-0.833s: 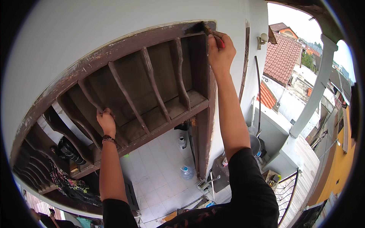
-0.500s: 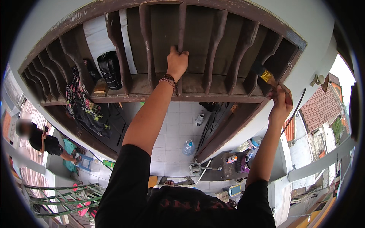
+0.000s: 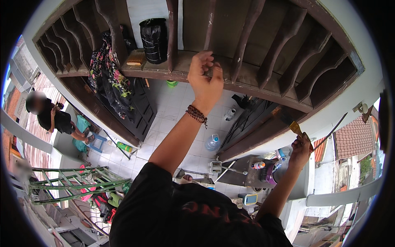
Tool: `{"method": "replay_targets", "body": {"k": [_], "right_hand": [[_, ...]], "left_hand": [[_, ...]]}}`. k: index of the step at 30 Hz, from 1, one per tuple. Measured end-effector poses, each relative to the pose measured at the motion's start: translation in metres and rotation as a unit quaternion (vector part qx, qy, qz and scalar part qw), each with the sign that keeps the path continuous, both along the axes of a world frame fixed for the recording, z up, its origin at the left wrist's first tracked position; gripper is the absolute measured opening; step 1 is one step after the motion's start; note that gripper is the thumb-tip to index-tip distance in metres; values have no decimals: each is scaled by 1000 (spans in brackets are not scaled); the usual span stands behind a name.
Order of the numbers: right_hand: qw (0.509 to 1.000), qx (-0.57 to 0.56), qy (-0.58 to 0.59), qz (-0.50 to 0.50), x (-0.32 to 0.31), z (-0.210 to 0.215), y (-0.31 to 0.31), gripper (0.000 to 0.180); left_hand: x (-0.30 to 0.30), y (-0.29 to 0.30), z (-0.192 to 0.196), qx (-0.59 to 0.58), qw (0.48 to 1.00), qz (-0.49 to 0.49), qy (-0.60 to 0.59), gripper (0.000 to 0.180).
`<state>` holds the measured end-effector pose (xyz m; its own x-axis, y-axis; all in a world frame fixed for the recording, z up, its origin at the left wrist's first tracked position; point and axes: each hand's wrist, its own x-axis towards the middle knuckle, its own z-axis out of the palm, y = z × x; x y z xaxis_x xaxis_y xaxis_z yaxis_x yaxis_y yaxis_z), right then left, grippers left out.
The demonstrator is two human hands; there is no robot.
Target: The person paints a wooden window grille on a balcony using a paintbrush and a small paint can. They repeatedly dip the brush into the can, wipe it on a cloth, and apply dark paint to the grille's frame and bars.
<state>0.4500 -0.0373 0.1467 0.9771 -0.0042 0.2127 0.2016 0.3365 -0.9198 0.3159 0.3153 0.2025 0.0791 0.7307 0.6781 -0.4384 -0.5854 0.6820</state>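
My left hand (image 3: 205,78), a beaded bracelet at its wrist, is raised before the lower rail (image 3: 164,73) of a brown wooden transom frame. Its fingers are half curled and apart, with nothing in them. Just above it stands a wavy-edged wooden slat (image 3: 210,26), one of several in the frame. Lower down at the right, my right hand (image 3: 301,149) grips a paintbrush (image 3: 295,127) by the handle. The brush has a yellow ferrule and dark bristles, which point up and left near the brown door post.
A black wrapped bundle (image 3: 153,41), a wood block (image 3: 136,57) and a floral cloth (image 3: 109,70) rest among the slats. Far below are a water jug (image 3: 212,142), a spray can (image 3: 258,165) and a green ladder (image 3: 78,181). Another person (image 3: 55,117) stands at the left.
My left hand has let go of the slat and come down toward the rail. My right hand has lowered the paintbrush away from the slats. The view has shifted, so the frame sits higher.
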Motion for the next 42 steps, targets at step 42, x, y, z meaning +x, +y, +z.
{"method": "replay_targets", "body": {"k": [42], "right_hand": [[952, -65, -240, 180, -64, 87, 56, 43]], "left_hand": [[-148, 29, -35, 44, 972, -115, 199, 87]]}}
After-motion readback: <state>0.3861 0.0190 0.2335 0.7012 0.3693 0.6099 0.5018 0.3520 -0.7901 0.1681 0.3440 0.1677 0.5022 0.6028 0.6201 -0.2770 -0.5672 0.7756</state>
